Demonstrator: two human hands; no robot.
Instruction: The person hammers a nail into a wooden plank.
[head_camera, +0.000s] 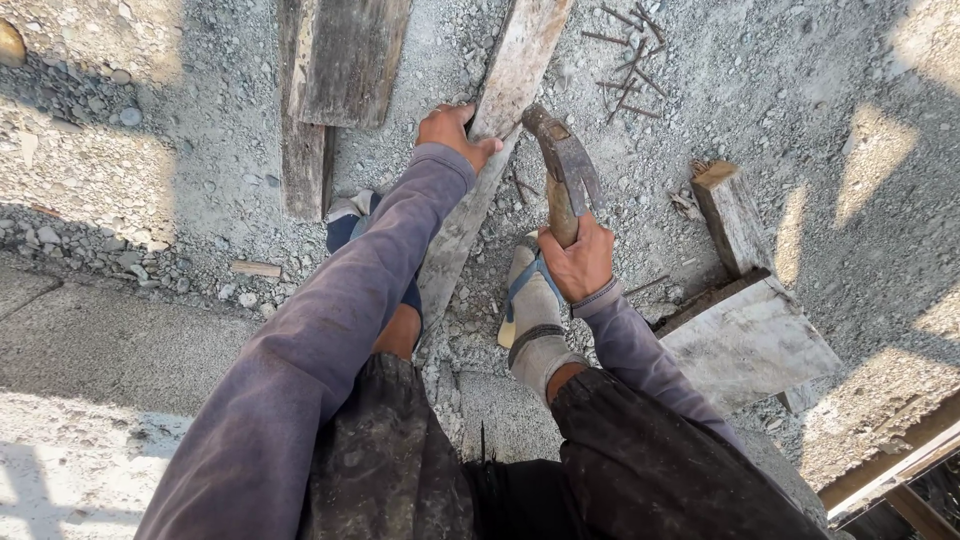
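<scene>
My left hand (455, 130) grips the edge of a long, weathered wooden plank (520, 60) that runs from the top centre down between my feet. In my right hand (578, 262) is the wooden handle of a rusty claw hammer (565, 165). Its head is raised just right of the plank, close to my left hand. Both arms wear purple-grey long sleeves. My sandalled, socked feet (530, 300) stand on gravel on either side of the plank.
Two dark boards (335, 70) lie at the top left. Several loose rusty nails (630, 60) are scattered on the gravel at the top right. A wooden block and a pale board (745, 330) lie to the right. A concrete slab (90, 340) runs along the lower left.
</scene>
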